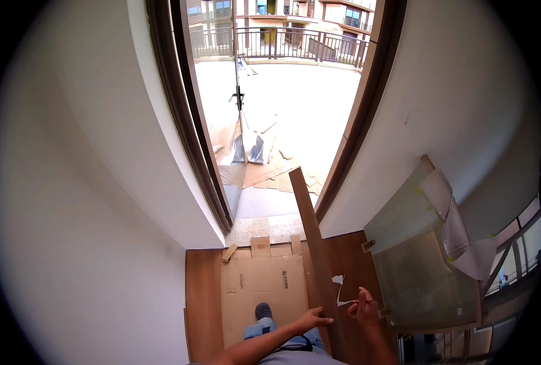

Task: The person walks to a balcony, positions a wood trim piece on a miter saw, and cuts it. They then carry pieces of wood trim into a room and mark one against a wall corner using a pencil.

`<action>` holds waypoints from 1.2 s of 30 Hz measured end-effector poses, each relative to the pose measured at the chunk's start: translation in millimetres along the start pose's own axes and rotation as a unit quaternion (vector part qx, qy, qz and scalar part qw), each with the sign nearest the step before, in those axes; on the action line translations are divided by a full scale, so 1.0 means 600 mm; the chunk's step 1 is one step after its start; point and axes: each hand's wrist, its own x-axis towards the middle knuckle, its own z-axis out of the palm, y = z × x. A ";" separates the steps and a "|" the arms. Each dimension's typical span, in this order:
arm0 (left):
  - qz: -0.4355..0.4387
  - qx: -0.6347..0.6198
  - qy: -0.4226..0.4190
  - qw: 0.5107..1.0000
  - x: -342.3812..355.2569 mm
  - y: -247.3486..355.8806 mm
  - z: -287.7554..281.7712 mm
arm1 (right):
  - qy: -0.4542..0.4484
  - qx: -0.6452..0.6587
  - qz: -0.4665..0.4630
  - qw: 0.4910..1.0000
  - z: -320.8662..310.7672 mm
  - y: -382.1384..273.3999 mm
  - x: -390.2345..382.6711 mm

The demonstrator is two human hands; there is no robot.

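A long brown board (311,222) runs upward from my body toward the doorway, its far end raised. My left hand (310,319) grips the board near its lower part. My right hand (364,310) is just right of the board with fingers closed in a pinch; what they hold is hard to make out. A torn white scrap (338,281) and a thin white strip lie or hang beside the board, reaching toward those fingers.
Flattened cardboard (252,277) covers the wooden floor (202,280) under my foot. Glass panels (404,267) lean against the right wall. An open doorway with a dark frame (383,73) leads to a bright terrace with railing (294,45), scattered cardboard and crumpled sheeting (254,149).
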 end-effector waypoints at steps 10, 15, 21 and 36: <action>-0.014 0.090 -0.026 0.995 0.299 0.406 -0.289 | -0.112 0.269 0.025 0.956 0.226 -0.183 0.536; -0.038 0.318 -0.007 0.947 0.494 0.638 -0.498 | -0.247 0.301 0.106 0.915 0.315 -0.335 0.883; -0.082 0.416 0.074 0.903 0.600 0.992 -0.665 | -0.236 0.282 0.116 0.923 0.390 -0.470 1.215; -0.048 0.297 0.341 0.891 1.027 1.525 -1.346 | 0.022 0.211 0.190 0.958 0.426 -0.568 1.873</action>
